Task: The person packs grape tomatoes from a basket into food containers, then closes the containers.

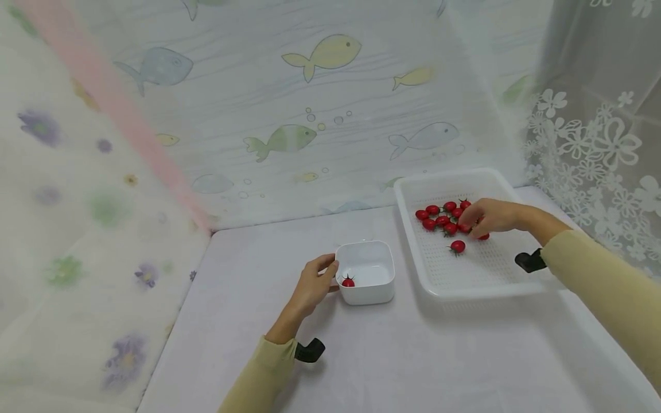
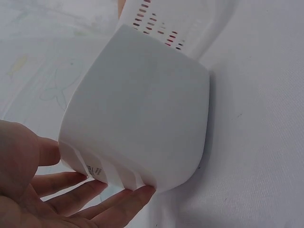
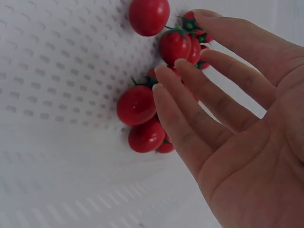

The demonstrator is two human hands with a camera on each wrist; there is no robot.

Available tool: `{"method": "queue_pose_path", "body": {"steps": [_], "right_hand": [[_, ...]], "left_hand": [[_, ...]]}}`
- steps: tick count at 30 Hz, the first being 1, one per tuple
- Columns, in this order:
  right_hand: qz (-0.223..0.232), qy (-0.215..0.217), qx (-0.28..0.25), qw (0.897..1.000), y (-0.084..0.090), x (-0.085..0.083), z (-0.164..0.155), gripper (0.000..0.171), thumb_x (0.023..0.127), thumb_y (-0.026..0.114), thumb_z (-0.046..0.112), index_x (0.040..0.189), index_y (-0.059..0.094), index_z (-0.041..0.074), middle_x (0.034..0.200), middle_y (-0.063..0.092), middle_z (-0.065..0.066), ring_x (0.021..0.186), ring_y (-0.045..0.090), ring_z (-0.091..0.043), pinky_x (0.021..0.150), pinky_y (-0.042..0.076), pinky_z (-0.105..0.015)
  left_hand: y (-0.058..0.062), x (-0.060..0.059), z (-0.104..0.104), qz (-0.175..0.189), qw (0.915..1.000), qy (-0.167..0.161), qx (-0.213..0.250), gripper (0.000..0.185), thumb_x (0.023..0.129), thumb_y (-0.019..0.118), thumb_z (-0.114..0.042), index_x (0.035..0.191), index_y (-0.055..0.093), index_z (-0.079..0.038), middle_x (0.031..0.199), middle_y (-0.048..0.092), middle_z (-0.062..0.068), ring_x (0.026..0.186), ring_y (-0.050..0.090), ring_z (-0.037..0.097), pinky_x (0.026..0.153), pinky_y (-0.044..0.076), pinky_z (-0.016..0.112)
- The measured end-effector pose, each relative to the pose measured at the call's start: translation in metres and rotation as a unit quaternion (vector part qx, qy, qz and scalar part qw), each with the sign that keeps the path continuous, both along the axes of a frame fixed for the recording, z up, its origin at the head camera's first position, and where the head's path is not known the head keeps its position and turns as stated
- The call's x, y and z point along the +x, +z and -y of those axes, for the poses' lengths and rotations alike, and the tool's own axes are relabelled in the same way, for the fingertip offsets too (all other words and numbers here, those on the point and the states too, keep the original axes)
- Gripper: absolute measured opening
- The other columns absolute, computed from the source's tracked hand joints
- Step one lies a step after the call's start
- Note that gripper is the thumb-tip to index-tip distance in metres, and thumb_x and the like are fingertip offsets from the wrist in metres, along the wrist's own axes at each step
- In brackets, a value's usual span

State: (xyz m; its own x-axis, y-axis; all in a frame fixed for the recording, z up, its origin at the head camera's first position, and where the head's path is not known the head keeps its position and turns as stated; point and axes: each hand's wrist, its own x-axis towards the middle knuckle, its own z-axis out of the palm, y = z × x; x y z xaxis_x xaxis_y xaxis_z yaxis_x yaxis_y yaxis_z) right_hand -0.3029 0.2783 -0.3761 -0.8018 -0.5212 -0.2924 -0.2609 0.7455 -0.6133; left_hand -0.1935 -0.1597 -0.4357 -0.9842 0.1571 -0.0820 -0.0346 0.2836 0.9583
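Observation:
My left hand grips the left side of a small white square box, thumb near the rim and fingers along its side. One cherry tomato with a green calyx lies in the box's near left corner. In the left wrist view the outer wall of the box fills the middle, fingertips against its edge. Over at the right, my right hand reaches into a white perforated basket. Its fingers, extended and slightly bent, are at a cluster of red cherry tomatoes, partly covering some.
A lone cherry tomato lies nearer the front of the basket. Box and basket stand on a white-covered table. Behind them hangs a fish-print curtain, with a flower-print sheet at left and lace at right.

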Motion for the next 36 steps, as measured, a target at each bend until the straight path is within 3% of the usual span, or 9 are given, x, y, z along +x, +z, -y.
{"method": "queue_pose_path", "body": {"steps": [7,13,24,36], "right_hand": [[0.054,0.013,0.003,0.998,-0.009,-0.001,0.003,0.054,0.090,0.077,0.013,0.135,0.056,-0.008,0.125,0.061,-0.022,0.113,0.057,-0.035,0.085,0.058,-0.038],[0.088,0.014,-0.006,0.996,-0.018,-0.001,0.004,0.059,0.089,0.078,0.013,0.138,0.052,-0.007,0.122,0.060,-0.018,0.108,0.057,-0.028,0.087,0.060,-0.041],[0.085,0.024,0.002,0.996,-0.032,-0.004,0.012,0.044,0.090,0.077,0.010,0.126,0.058,-0.006,0.106,0.064,-0.015,0.089,0.060,-0.020,0.076,0.058,-0.038],[0.066,0.034,0.023,0.997,-0.034,-0.007,0.015,0.037,0.089,0.077,0.011,0.120,0.063,-0.003,0.105,0.066,-0.010,0.087,0.061,-0.018,0.076,0.059,-0.038]], "left_hand": [[0.001,-0.001,-0.001,-0.001,1.0000,-0.002,-0.008,0.046,0.109,0.051,-0.023,0.149,0.048,-0.001,0.153,0.045,0.023,0.131,0.056,0.039,0.090,0.061,0.044],[0.002,0.000,-0.001,-0.003,0.9999,-0.003,-0.011,0.047,0.109,0.051,-0.023,0.149,0.047,0.000,0.153,0.045,0.023,0.130,0.056,0.039,0.088,0.062,0.041],[0.001,0.000,0.000,-0.002,0.9999,-0.004,-0.015,0.046,0.109,0.051,-0.023,0.149,0.047,0.001,0.153,0.046,0.023,0.131,0.056,0.040,0.087,0.063,0.041],[0.001,0.000,-0.001,-0.010,0.9997,-0.005,-0.021,0.045,0.110,0.050,-0.022,0.148,0.048,0.001,0.153,0.045,0.024,0.132,0.055,0.042,0.087,0.063,0.041]]}}
